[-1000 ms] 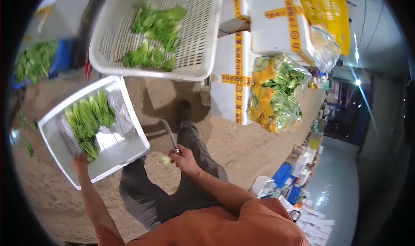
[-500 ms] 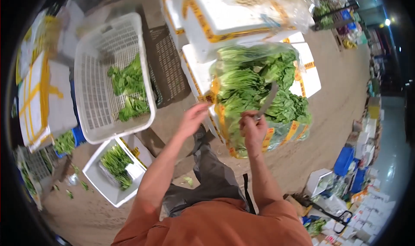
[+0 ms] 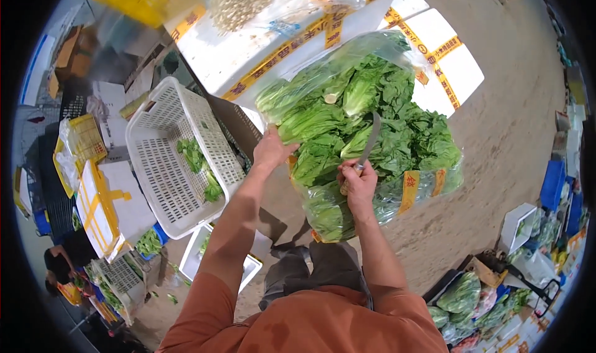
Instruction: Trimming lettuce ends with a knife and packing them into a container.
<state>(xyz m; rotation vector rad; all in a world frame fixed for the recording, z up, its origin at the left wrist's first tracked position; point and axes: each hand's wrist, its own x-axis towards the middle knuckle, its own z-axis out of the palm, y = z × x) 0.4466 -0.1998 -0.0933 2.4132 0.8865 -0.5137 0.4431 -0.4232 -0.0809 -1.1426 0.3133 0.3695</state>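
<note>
A big clear plastic bag (image 3: 335, 213), opened at the top, holds many heads of green leafy lettuce (image 3: 316, 126). It rests on white foam boxes in front of me. In my right hand (image 3: 360, 188) is a knife (image 3: 373, 139) with a curved blade, gripped by its handle. The blade points away from me over the lettuce. My left hand (image 3: 273, 151) is at the left edge of the lettuce, thumb and fingers apart, its fingertips against the leaves and partly hidden. One lettuce head shows a pale cut stem end (image 3: 331, 98).
A white slatted plastic basket (image 3: 180, 213) with some lettuce leaves stands left. Below it sits a white foam box (image 3: 251, 267), partly behind my left arm. A taped foam box (image 3: 254, 61) bears a bag of pale small produce (image 3: 239, 5). Boxes and bagged greens line the right side.
My view has shifted, and I stand closer to the lettuce. My left hand has moved from the air beside the bag to the lettuce's left edge. The knife stays in my right hand.
</note>
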